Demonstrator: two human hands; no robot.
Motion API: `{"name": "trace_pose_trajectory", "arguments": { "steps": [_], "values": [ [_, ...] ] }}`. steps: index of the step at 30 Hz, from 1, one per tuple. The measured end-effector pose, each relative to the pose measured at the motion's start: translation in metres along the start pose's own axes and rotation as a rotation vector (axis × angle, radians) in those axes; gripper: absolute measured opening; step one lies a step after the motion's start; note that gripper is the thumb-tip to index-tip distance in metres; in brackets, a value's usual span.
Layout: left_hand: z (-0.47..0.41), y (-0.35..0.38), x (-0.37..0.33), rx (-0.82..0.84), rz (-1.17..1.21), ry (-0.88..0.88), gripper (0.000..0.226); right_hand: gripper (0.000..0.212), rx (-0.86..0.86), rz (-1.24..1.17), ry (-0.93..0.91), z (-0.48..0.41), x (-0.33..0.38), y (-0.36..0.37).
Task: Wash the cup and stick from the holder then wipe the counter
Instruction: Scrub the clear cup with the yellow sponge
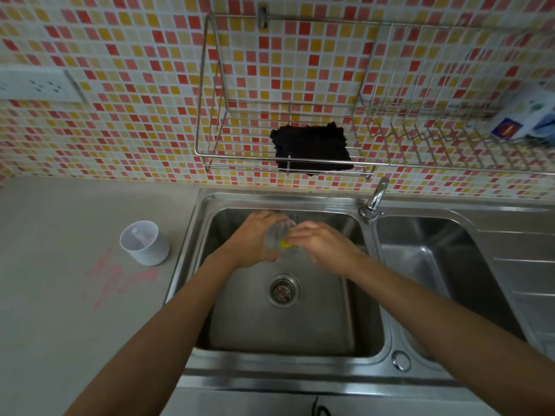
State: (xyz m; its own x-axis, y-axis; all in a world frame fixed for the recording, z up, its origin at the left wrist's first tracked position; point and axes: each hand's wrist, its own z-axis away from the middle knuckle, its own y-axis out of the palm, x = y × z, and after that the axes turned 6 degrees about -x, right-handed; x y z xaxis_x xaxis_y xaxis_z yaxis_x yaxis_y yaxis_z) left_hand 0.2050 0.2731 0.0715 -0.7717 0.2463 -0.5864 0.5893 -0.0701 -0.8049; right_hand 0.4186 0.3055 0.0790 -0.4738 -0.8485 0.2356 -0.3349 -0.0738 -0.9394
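Over the left sink basin (300,331), my left hand (252,238) grips a clear cup (277,235) on its side. My right hand (318,243) presses a small yellow sponge (285,244) against the cup's mouth; most of the sponge is hidden by my fingers. A white holder (144,242) stands on the grey counter (60,325) left of the sink, with a pale stick (141,234) lying inside it. Pink smears (112,279) mark the counter in front of the holder. A black cloth (312,150) rests on the wire wall rack (249,115).
The faucet (375,199) stands between the two basins, with a second basin (432,265) and drainboard on the right. A drain strainer (283,290) sits mid-basin. A wall socket (39,85) is at upper left, and white-blue packaging (528,115) lies on the rack's right end.
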Motion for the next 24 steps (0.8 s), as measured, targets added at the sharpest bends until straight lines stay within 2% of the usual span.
{"name": "trace_pose_trajectory", "arguments": {
  "steps": [2,6,10,15,18,21,24],
  "values": [
    [-0.003,-0.005,-0.002,-0.025,0.065,0.013,0.087,0.059,-0.019,0.109,-0.047,-0.001,-0.008,0.001],
    [-0.005,-0.012,-0.005,0.001,0.167,-0.024,0.082,0.043,-0.136,0.031,-0.102,0.006,-0.005,0.002],
    [-0.005,-0.01,-0.002,0.008,0.236,-0.058,0.078,0.048,-0.156,0.012,-0.069,0.011,-0.007,0.009],
    [-0.002,0.003,-0.002,-0.094,0.262,-0.125,0.1,0.048,-0.229,0.018,-0.06,0.005,-0.001,0.006],
    [0.0,0.007,-0.002,-0.201,0.26,-0.131,0.088,0.045,-0.258,-0.026,-0.039,-0.001,0.004,0.008],
    [0.0,0.002,0.002,-0.247,0.173,-0.094,0.082,0.039,-0.232,-0.184,0.118,-0.003,0.014,0.006],
    [-0.001,0.0,0.01,-0.213,-0.035,-0.043,0.084,0.034,-0.196,-0.409,0.308,-0.001,0.026,0.004]
  ]
}}
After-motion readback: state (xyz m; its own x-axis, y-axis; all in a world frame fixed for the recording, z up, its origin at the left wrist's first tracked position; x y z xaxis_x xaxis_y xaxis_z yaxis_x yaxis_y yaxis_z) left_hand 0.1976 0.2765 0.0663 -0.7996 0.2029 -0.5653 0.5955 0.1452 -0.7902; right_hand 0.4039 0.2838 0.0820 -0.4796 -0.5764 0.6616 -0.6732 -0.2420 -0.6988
